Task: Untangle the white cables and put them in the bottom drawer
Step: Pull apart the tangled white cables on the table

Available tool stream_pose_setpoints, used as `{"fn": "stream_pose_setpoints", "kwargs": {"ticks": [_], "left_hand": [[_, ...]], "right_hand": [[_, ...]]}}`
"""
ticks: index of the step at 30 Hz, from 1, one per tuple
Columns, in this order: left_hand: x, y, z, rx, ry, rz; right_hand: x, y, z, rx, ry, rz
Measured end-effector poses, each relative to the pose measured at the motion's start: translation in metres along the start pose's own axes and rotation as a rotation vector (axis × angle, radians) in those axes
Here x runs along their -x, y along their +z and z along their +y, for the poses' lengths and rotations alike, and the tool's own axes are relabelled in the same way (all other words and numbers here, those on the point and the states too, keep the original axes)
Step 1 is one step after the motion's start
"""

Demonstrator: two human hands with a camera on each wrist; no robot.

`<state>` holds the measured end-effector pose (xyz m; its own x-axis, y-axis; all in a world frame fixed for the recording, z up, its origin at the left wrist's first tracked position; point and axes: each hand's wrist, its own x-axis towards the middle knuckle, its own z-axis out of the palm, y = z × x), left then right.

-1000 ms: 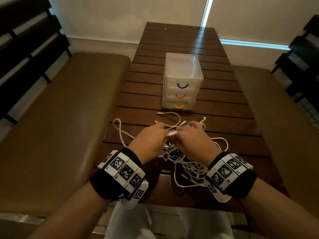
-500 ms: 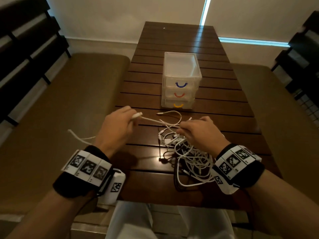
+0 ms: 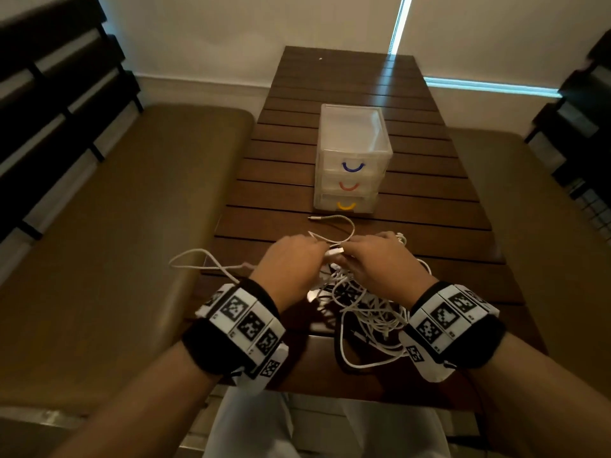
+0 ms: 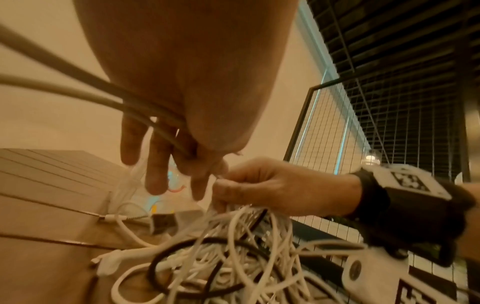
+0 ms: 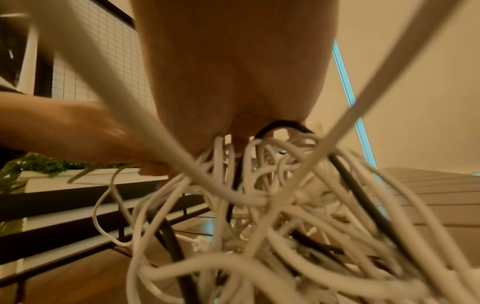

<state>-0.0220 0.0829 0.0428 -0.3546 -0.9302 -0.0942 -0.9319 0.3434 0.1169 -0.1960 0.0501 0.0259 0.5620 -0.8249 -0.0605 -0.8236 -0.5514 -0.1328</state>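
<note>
- Both hands pinch white cables: left hand (image 3: 291, 259) and right hand (image 3: 380, 259) have come together again above the tangle (image 3: 367, 312).
- Untangling goes on; bottom drawer (image 3: 345, 206) is closed.

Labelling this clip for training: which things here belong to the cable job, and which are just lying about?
Job:
- white cables, tangled
- bottom drawer, yellow handle, closed
- left hand and right hand, both gripping cable

Lying about:
- black cable in the tangle
- benches

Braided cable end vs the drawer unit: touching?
Apart. In the head view, a strip of bare table separates the braided cable end from the drawer unit's base.
</note>
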Motion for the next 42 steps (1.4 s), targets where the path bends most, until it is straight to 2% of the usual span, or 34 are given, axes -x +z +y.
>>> {"fn": "stream_pose_setpoints", "kwargs": {"ticks": [2,6,12,17,20,22,23,26,27,28,29,32,33,35,37,39,42], "left_hand": [[-0.001,0.003,0.0,0.039,-0.03,0.034],[0.006,-0.001,-0.007,0.078,-0.003,0.152],[0.024,-0.014,-0.024,0.199,-0.05,0.222],[0.029,-0.016,-0.036,0.483,-0.144,0.33],[0.03,-0.022,-0.052,0.659,-0.161,0.478],[0.031,-0.033,-0.055,0.712,-0.168,0.564],[0.031,-0.039,-0.055,0.751,-0.168,0.608],[0.033,-0.054,-0.053,0.888,-0.132,0.773],[0.035,-0.056,-0.054,0.883,-0.121,0.805],[0.036,-0.056,-0.057,0.836,-0.115,0.787],[0.037,-0.053,-0.06,0.757,-0.123,0.712],[0.038,-0.029,-0.068,0.458,-0.197,0.322],[0.039,-0.021,-0.068,0.39,-0.223,0.248],[0.038,-0.009,-0.068,0.343,-0.265,0.201],[0.037,-0.003,-0.07,0.342,-0.304,0.208],[0.033,-0.002,-0.071,0.331,-0.32,0.213],[0.029,0.003,-0.072,0.322,-0.293,0.212]], "right_hand": [[0.002,0.0,0.002,-0.004,-0.012,0.01],[0.003,0.002,0.004,-0.017,-0.032,0.016],[0.005,-0.001,0.007,-0.055,-0.023,-0.004],[0.005,-0.009,0.009,-0.071,-0.018,-0.02],[0.002,-0.019,0.013,-0.078,0.009,-0.021],[-0.001,-0.028,0.013,-0.081,0.007,0.075],[-0.003,-0.033,0.011,-0.08,-0.009,0.178],[-0.001,-0.039,-0.002,-0.023,-0.059,0.622],[0.002,-0.038,-0.006,0.013,-0.069,0.716],[0.005,-0.033,-0.008,0.041,-0.066,0.739],[0.008,-0.025,-0.008,0.059,-0.049,0.697],[0.02,0.001,-0.002,0.037,0.024,0.417],[0.022,0.005,0.001,0.023,0.025,0.346],[0.025,0.004,0.004,-0.046,-0.008,0.236],[0.028,-0.004,0.006,-0.212,-0.027,0.155],[0.032,-0.013,0.012,-0.373,-0.03,0.16],[0.036,-0.017,0.023,-0.414,0.003,0.201]]}}
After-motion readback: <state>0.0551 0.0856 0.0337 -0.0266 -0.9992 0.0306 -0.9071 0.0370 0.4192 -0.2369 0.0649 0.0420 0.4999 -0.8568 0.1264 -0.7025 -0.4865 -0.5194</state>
